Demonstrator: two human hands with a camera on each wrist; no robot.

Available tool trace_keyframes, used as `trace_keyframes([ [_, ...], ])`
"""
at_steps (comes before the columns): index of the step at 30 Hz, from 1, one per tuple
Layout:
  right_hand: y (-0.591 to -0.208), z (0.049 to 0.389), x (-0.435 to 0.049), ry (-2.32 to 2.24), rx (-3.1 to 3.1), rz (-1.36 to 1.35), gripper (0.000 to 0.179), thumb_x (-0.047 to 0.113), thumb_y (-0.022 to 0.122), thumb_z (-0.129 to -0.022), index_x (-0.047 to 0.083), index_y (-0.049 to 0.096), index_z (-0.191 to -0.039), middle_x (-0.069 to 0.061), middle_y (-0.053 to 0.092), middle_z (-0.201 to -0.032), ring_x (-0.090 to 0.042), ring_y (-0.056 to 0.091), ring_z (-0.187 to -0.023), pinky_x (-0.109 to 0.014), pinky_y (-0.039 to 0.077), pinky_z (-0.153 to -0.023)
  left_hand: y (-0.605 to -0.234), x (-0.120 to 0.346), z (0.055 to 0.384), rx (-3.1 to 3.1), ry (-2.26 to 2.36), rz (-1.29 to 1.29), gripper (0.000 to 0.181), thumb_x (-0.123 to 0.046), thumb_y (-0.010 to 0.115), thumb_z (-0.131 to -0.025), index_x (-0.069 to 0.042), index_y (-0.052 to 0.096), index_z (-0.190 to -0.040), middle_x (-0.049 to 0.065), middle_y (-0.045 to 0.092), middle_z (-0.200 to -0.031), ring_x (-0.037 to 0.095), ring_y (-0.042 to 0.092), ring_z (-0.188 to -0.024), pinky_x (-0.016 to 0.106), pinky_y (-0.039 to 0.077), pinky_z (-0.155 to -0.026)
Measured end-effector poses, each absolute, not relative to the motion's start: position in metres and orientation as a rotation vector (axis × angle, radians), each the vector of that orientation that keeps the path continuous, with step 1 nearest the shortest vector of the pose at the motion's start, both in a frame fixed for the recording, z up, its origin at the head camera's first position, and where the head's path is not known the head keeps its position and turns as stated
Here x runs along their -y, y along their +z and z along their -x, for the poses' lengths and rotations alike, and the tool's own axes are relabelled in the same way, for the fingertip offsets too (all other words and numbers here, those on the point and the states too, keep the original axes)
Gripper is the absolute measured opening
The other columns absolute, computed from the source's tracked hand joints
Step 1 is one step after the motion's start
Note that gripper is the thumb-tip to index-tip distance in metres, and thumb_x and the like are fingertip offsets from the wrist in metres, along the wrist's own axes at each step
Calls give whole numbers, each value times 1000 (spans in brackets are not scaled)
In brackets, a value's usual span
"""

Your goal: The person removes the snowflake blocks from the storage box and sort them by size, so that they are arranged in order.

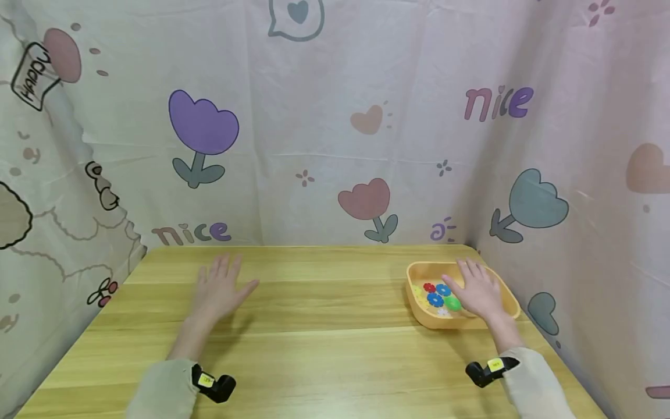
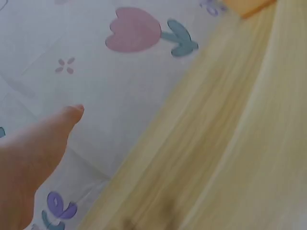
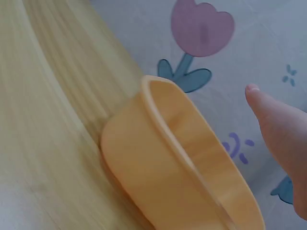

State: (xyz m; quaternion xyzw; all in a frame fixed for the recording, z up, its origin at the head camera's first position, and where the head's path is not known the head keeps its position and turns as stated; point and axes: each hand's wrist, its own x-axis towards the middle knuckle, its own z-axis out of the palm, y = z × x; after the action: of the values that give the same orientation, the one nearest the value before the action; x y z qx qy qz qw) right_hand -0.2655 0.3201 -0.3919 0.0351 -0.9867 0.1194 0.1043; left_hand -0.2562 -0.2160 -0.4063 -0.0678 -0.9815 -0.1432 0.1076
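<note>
My left hand is held over the left side of the wooden table, fingers spread and straight, with nothing in it. In the left wrist view only its thumb shows. On the right, my right hand hovers over an orange-yellow plastic basin, its fingers likewise spread and holding nothing. Inside the basin lie small flower-shaped pieces: a red one, blue ones, yellow and white ones, and a green piece. The hand hides part of the basin's inside. The right wrist view shows the basin's outer wall and my thumb.
The light wooden table reaches back to a printed white curtain with tulips and hearts. The curtain also hangs along both sides. The basin stands near the table's right edge. A black wrist camera sits on each sleeve.
</note>
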Motion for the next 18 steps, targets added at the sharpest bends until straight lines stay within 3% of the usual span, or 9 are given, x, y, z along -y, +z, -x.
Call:
trace_keyframes([
  [8,-378,249,-360,726,2844,30,80,53,36,-95,-10,18,-142,-38,17,-142,-56,15,-127,-72,12,-97,-400,151,266,2821,-1062,240,92,-50,51,-91,14,8,-142,32,6,-148,46,3,-136,54,4,-111],
  [14,-377,238,-394,982,2839,32,79,45,37,-97,-12,6,-143,-42,12,-140,-59,18,-124,-70,20,-97,-404,84,273,2656,-1577,351,90,-46,58,-89,3,8,-147,22,9,-152,38,9,-138,50,11,-111],
  [18,-385,231,-405,1040,2899,75,79,43,36,-98,-17,5,-140,-46,15,-136,-58,22,-123,-65,25,-99,-420,43,278,2546,-1836,307,87,-47,60,-87,-2,16,-148,19,20,-151,36,19,-137,51,19,-110],
])
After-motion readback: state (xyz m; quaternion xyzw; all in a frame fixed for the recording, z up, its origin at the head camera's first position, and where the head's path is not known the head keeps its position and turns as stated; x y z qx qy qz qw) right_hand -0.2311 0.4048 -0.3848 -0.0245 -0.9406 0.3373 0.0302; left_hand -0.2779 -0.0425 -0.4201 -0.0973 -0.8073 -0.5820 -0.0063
